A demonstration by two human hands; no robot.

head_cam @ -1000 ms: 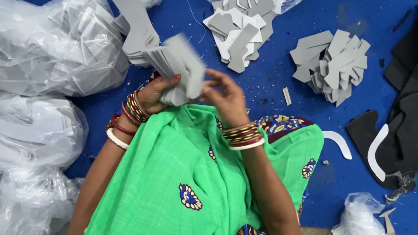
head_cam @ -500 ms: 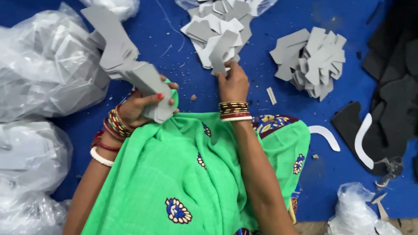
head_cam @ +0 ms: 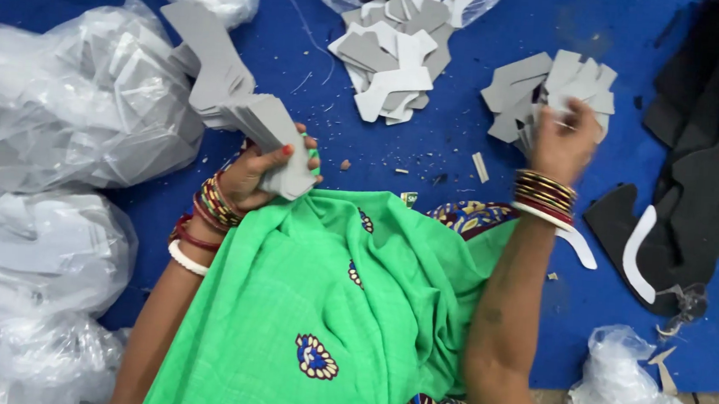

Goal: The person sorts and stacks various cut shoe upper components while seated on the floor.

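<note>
Blue mat (head_cam: pixel 430 156): right hand (head_cam: pixel 563 132) has moved from the middle pile (head_cam: pixel 390 61) to the right pile (head_cam: pixel 544 93), fingers closing, grip unclear; left hand (head_cam: pixel 264 174) still clutches its grey stack (head_cam: pixel 248 110).

Blue floor mat (head_cam: pixel 430 160) underfoot; bare grey floor (head_cam: pixel 548 401) at edge; even light

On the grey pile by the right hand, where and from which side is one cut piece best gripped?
Probably the top piece's free edge, pinched from above. In the grey pile the flat pieces overlap and fan out, so their edges stick out past the ones beneath. The right hand is at that pile's near side; the left hand grips a grey stack.
</note>
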